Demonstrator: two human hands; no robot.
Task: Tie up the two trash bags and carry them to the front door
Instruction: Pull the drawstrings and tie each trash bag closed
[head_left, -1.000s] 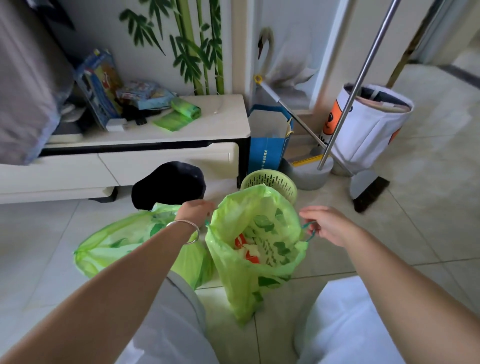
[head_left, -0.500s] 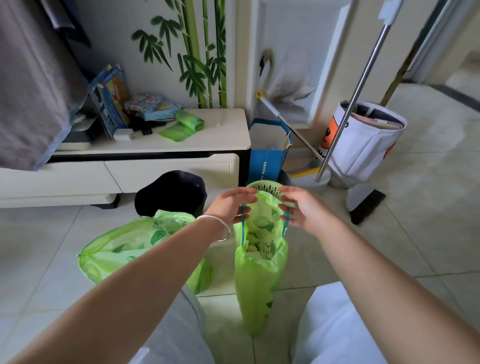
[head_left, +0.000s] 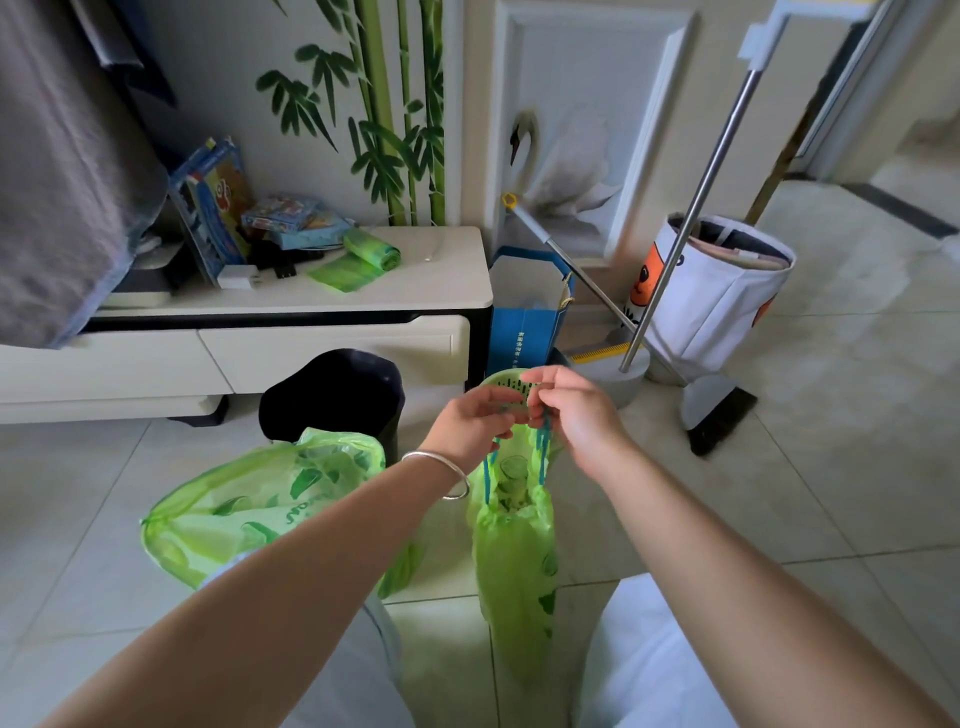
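Two green trash bags are on the tiled floor in front of me. The right bag (head_left: 514, 561) hangs pulled narrow, its mouth cinched by blue drawstrings (head_left: 542, 452). My left hand (head_left: 470, 421), with a silver bracelet at the wrist, and my right hand (head_left: 574, 410) meet above it, each pinching the blue drawstrings. The left bag (head_left: 249, 509) lies slumped on the floor with its mouth gathered; neither hand touches it.
A black bin (head_left: 337, 395) stands behind the left bag, a green perforated basket (head_left: 501, 382) behind my hands. A low white cabinet (head_left: 291, 338) lines the wall. To the right stand a blue paper bag (head_left: 524, 322), a broom and dustpan (head_left: 717, 410) and a white fabric bin (head_left: 717, 296).
The right bag's mouth was wide open a second ago. My hands pulled the drawstrings up and came together, cinching the bag narrow. The left bag stayed put.
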